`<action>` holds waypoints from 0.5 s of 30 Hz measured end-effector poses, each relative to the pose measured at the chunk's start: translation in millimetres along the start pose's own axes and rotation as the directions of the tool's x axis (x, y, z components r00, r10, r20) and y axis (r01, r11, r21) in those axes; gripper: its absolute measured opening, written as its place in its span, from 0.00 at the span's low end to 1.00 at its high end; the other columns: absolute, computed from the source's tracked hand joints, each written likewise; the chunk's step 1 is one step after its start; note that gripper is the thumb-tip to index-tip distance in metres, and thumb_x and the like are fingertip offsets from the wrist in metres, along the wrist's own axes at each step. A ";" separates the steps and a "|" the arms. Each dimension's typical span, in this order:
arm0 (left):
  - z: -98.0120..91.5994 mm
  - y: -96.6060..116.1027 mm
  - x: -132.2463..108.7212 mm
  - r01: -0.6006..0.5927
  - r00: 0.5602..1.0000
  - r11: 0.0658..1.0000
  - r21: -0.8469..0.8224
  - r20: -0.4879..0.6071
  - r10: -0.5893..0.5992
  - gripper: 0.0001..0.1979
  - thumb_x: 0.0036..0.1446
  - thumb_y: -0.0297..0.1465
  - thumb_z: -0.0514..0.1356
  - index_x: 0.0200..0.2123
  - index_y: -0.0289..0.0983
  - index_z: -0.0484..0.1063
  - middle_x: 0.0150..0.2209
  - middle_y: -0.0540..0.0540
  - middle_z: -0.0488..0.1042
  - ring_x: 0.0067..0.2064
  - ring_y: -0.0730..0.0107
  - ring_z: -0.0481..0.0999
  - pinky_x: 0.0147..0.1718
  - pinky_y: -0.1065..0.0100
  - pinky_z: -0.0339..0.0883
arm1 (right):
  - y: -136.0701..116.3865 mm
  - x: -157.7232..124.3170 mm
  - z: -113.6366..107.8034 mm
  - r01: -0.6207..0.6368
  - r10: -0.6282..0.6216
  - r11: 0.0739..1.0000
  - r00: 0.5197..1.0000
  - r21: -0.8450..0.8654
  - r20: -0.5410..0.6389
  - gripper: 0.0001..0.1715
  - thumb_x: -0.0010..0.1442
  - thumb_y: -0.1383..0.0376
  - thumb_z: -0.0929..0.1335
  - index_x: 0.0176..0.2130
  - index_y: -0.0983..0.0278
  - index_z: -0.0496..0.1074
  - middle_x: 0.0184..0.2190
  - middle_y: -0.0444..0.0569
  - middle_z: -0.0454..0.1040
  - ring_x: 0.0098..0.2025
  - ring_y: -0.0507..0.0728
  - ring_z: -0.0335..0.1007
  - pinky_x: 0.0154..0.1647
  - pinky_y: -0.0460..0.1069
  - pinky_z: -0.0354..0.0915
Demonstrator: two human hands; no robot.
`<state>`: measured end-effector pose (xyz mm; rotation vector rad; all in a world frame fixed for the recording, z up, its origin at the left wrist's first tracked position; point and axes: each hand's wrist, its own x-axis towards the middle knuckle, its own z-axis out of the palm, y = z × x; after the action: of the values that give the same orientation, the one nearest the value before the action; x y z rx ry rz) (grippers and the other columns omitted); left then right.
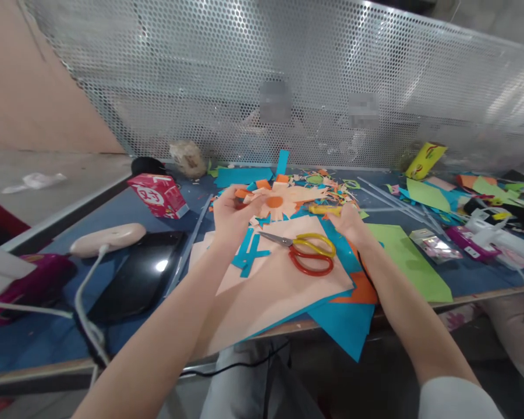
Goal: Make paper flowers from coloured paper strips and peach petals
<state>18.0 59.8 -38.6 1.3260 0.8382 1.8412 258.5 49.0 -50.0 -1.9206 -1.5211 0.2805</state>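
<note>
My left hand (236,212) is closed on the left edge of a peach paper flower (290,199) with an orange round centre. Orange and blue paper strips stick out around the flower. In my right hand (349,224) is a yellow glue gun (325,209), its tip pointing at the flower's right side; a black cord runs below that wrist. Between my forearms, scissors (312,253) with a yellow and a red handle lie slightly open on a stack of peach paper (283,299). Blue paper strips (248,255) cross each other beside the blades.
On the left are a phone (137,279), a white corded device (109,238) and a pink box (158,195). Paper scraps and a yellow tube (425,160) lie to the right, near green paper (408,262). A perforated metal panel (227,75) closes off the back.
</note>
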 end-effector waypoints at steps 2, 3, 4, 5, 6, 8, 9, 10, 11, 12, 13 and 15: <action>1.7 -0.5 0.9 0.058 0.998 0.995 -0.077 0.010 -0.058 0.15 0.32 0.30 0.70 0.22 0.36 0.66 0.20 0.57 0.66 0.23 0.80 0.68 0.25 0.76 0.65 | -1.5 -1.5 -2.7 0.055 -0.060 0.993 0.997 -0.105 -0.046 0.12 0.50 0.60 0.68 0.30 0.68 0.69 0.31 0.59 0.74 0.40 0.64 0.71 0.40 0.54 0.63; 2.8 -0.4 0.7 0.088 0.996 0.990 -0.110 0.020 -0.086 0.16 0.31 0.30 0.70 0.21 0.35 0.65 0.20 0.57 0.67 0.22 0.81 0.68 0.25 0.76 0.65 | -4.2 -3.2 -4.7 0.128 -0.140 0.982 0.987 -0.136 -0.085 0.14 0.50 0.58 0.68 0.31 0.68 0.70 0.35 0.60 0.74 0.44 0.65 0.69 0.44 0.56 0.62; 4.1 -0.2 0.1 0.122 0.992 0.983 -0.139 0.035 -0.118 0.16 0.31 0.29 0.70 0.21 0.35 0.66 0.20 0.56 0.68 0.22 0.81 0.68 0.25 0.76 0.66 | -8.1 -5.5 -6.4 0.230 -0.246 0.963 0.963 -0.141 -0.109 0.16 0.51 0.57 0.68 0.33 0.67 0.71 0.39 0.60 0.74 0.48 0.66 0.67 0.48 0.57 0.60; 5.4 -0.1 -0.8 0.154 0.988 0.974 -0.165 0.051 -0.147 0.16 0.30 0.29 0.71 0.21 0.35 0.66 0.21 0.56 0.69 0.23 0.80 0.69 0.26 0.76 0.67 | -12.8 -8.5 -7.5 0.342 -0.353 0.934 0.930 -0.106 -0.107 0.18 0.51 0.55 0.67 0.36 0.66 0.72 0.42 0.58 0.74 0.50 0.65 0.65 0.50 0.58 0.59; 6.7 0.0 -2.0 0.182 0.983 0.966 -0.185 0.068 -0.172 0.16 0.30 0.30 0.71 0.22 0.35 0.66 0.22 0.55 0.70 0.24 0.80 0.70 0.27 0.75 0.68 | -17.9 -12.3 -7.5 0.442 -0.442 0.897 0.893 -0.020 -0.084 0.19 0.53 0.54 0.66 0.39 0.65 0.72 0.43 0.56 0.74 0.51 0.63 0.65 0.51 0.57 0.59; 9.2 -0.4 -5.2 0.211 0.976 0.958 -0.193 0.096 -0.195 0.16 0.31 0.31 0.71 0.24 0.36 0.67 0.23 0.54 0.71 0.25 0.78 0.72 0.29 0.73 0.69 | -27.8 -21.1 -3.9 0.491 -0.517 0.838 0.854 0.239 0.057 0.20 0.54 0.54 0.65 0.40 0.64 0.72 0.41 0.53 0.76 0.47 0.60 0.69 0.47 0.54 0.64; 10.3 -0.7 -7.0 0.211 0.975 0.961 -0.180 0.106 -0.194 0.16 0.32 0.31 0.71 0.25 0.36 0.68 0.23 0.54 0.71 0.26 0.77 0.72 0.29 0.72 0.69 | -31.9 -25.7 -0.6 0.445 -0.502 0.830 0.859 0.336 0.104 0.19 0.53 0.54 0.66 0.40 0.64 0.73 0.39 0.52 0.77 0.43 0.59 0.72 0.44 0.53 0.65; 11.2 -1.1 -8.9 0.203 0.976 0.966 -0.159 0.112 -0.187 0.17 0.32 0.31 0.71 0.26 0.36 0.68 0.24 0.54 0.71 0.25 0.77 0.72 0.28 0.73 0.69 | -35.2 -29.9 3.4 0.396 -0.477 0.827 0.870 0.398 0.126 0.18 0.51 0.54 0.67 0.38 0.64 0.73 0.37 0.51 0.77 0.40 0.58 0.73 0.42 0.52 0.66; 12.0 -1.4 -10.5 0.194 0.977 0.972 -0.133 0.120 -0.178 0.18 0.32 0.31 0.71 0.27 0.36 0.67 0.24 0.55 0.71 0.25 0.77 0.72 0.28 0.73 0.69 | -37.6 -33.4 7.5 0.345 -0.450 0.819 0.882 0.459 0.139 0.17 0.49 0.54 0.69 0.35 0.64 0.74 0.36 0.50 0.78 0.39 0.58 0.73 0.40 0.51 0.67; 12.4 -1.6 -12.0 0.188 0.976 0.977 -0.105 0.132 -0.173 0.19 0.31 0.32 0.71 0.28 0.37 0.67 0.24 0.55 0.71 0.25 0.77 0.72 0.27 0.73 0.68 | -39.2 -36.2 11.2 0.294 -0.417 0.808 0.898 0.510 0.144 0.16 0.48 0.54 0.69 0.34 0.63 0.74 0.34 0.49 0.78 0.38 0.58 0.74 0.39 0.51 0.68; 12.5 -1.6 -12.9 0.180 0.975 0.981 -0.077 0.149 -0.167 0.20 0.31 0.32 0.71 0.29 0.37 0.66 0.24 0.55 0.70 0.25 0.76 0.72 0.26 0.73 0.68 | -40.0 -38.1 14.2 0.253 -0.388 0.795 0.910 0.552 0.142 0.15 0.48 0.54 0.69 0.32 0.63 0.74 0.33 0.48 0.78 0.37 0.58 0.74 0.38 0.50 0.68; 11.0 -0.5 -12.9 0.117 0.973 0.993 -0.011 0.204 -0.112 0.22 0.33 0.35 0.71 0.31 0.38 0.66 0.26 0.54 0.71 0.27 0.74 0.72 0.27 0.72 0.68 | -40.0 -39.7 17.0 0.189 -0.336 0.774 0.931 0.604 0.140 0.14 0.47 0.54 0.69 0.30 0.62 0.74 0.32 0.46 0.78 0.36 0.57 0.74 0.36 0.50 0.68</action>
<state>31.5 50.3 -42.5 1.3938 0.7661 1.5915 206.0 22.5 -47.5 -1.1974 -1.5965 0.7814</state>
